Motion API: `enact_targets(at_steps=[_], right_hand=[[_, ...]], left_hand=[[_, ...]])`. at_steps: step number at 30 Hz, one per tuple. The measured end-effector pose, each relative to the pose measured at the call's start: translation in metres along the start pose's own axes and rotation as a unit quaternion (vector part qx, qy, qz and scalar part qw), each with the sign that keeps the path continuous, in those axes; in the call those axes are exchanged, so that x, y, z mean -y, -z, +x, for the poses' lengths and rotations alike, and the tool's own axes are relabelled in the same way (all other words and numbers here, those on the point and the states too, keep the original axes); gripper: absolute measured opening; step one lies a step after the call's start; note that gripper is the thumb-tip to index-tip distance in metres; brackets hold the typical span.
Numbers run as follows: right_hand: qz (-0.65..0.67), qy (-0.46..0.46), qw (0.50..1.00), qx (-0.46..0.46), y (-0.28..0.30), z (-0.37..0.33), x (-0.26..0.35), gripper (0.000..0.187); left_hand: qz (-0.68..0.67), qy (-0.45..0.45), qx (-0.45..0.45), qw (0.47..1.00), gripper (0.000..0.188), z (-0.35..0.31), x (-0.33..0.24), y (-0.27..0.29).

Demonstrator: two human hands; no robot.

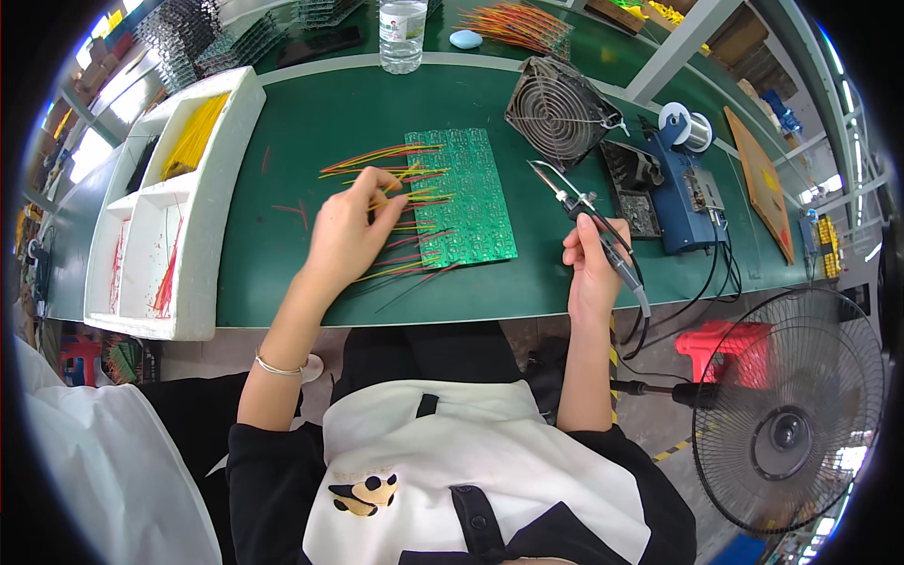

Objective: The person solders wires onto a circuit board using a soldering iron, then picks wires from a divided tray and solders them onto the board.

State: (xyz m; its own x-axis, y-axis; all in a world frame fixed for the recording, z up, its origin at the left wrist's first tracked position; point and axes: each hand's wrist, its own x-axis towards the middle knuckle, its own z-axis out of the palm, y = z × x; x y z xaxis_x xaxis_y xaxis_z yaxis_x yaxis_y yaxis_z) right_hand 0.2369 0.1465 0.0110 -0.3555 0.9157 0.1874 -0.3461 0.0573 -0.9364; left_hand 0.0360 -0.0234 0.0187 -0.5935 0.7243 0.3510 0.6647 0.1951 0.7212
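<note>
A green circuit board panel (476, 202) lies on the green bench mat, with red and yellow wires (377, 153) sticking out past its left edge. My left hand (350, 226) is over those wires beside the board, thumb and fingers closed on a yellow wire that slants up toward the panel. In my right hand (596, 268) is a soldering iron (620, 262) with a thin feed tube along it. Its tip points up and left, apart from the board, just below a square fume fan (558, 115).
A white foam tray (212, 202) with yellow and red wires stands at left. On the right are a blue soldering machine (678, 193), a solder spool (686, 127) and a tip-cleaning stand (636, 188). A bottle (403, 38) stands behind. A large fan (789, 428) is at lower right; another person's sleeve (104, 443) is lower left.
</note>
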Motion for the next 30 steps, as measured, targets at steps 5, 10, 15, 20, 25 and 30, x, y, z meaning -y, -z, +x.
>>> enact_targets(at_steps=[5, 10, 15, 20, 25, 30], right_hand=[[-0.019, 0.010, 1.000, 0.015, 0.004, -0.002, -0.003, 0.017], [-0.025, 0.016, 0.999, 0.026, 0.006, -0.002, -0.003, 0.016], [-0.009, 0.009, 1.000, 0.004, 0.003, -0.004, 0.000, 0.015], [0.023, -0.014, 1.000, 0.007, 0.001, -0.019, 0.003, 0.018], [0.020, -0.041, 0.997, 0.063, -0.008, -0.041, 0.007, 0.018], [-0.022, -0.044, 0.994, 0.094, -0.009, -0.048, 0.007, 0.019]], left_hand=[[0.090, -0.003, -0.038, 0.995, 0.012, -0.014, 0.005, 0.019], [0.141, 0.054, -0.167, 0.974, 0.007, -0.042, -0.006, 0.049], [0.057, -0.008, -0.112, 0.992, 0.009, -0.059, -0.034, 0.025], [0.044, -0.045, -0.093, 0.994, 0.004, -0.039, -0.037, 0.004], [0.047, -0.066, -0.091, 0.993, 0.005, -0.032, -0.034, -0.014], [0.035, -0.025, -0.086, 0.995, 0.007, -0.028, -0.031, -0.029]])
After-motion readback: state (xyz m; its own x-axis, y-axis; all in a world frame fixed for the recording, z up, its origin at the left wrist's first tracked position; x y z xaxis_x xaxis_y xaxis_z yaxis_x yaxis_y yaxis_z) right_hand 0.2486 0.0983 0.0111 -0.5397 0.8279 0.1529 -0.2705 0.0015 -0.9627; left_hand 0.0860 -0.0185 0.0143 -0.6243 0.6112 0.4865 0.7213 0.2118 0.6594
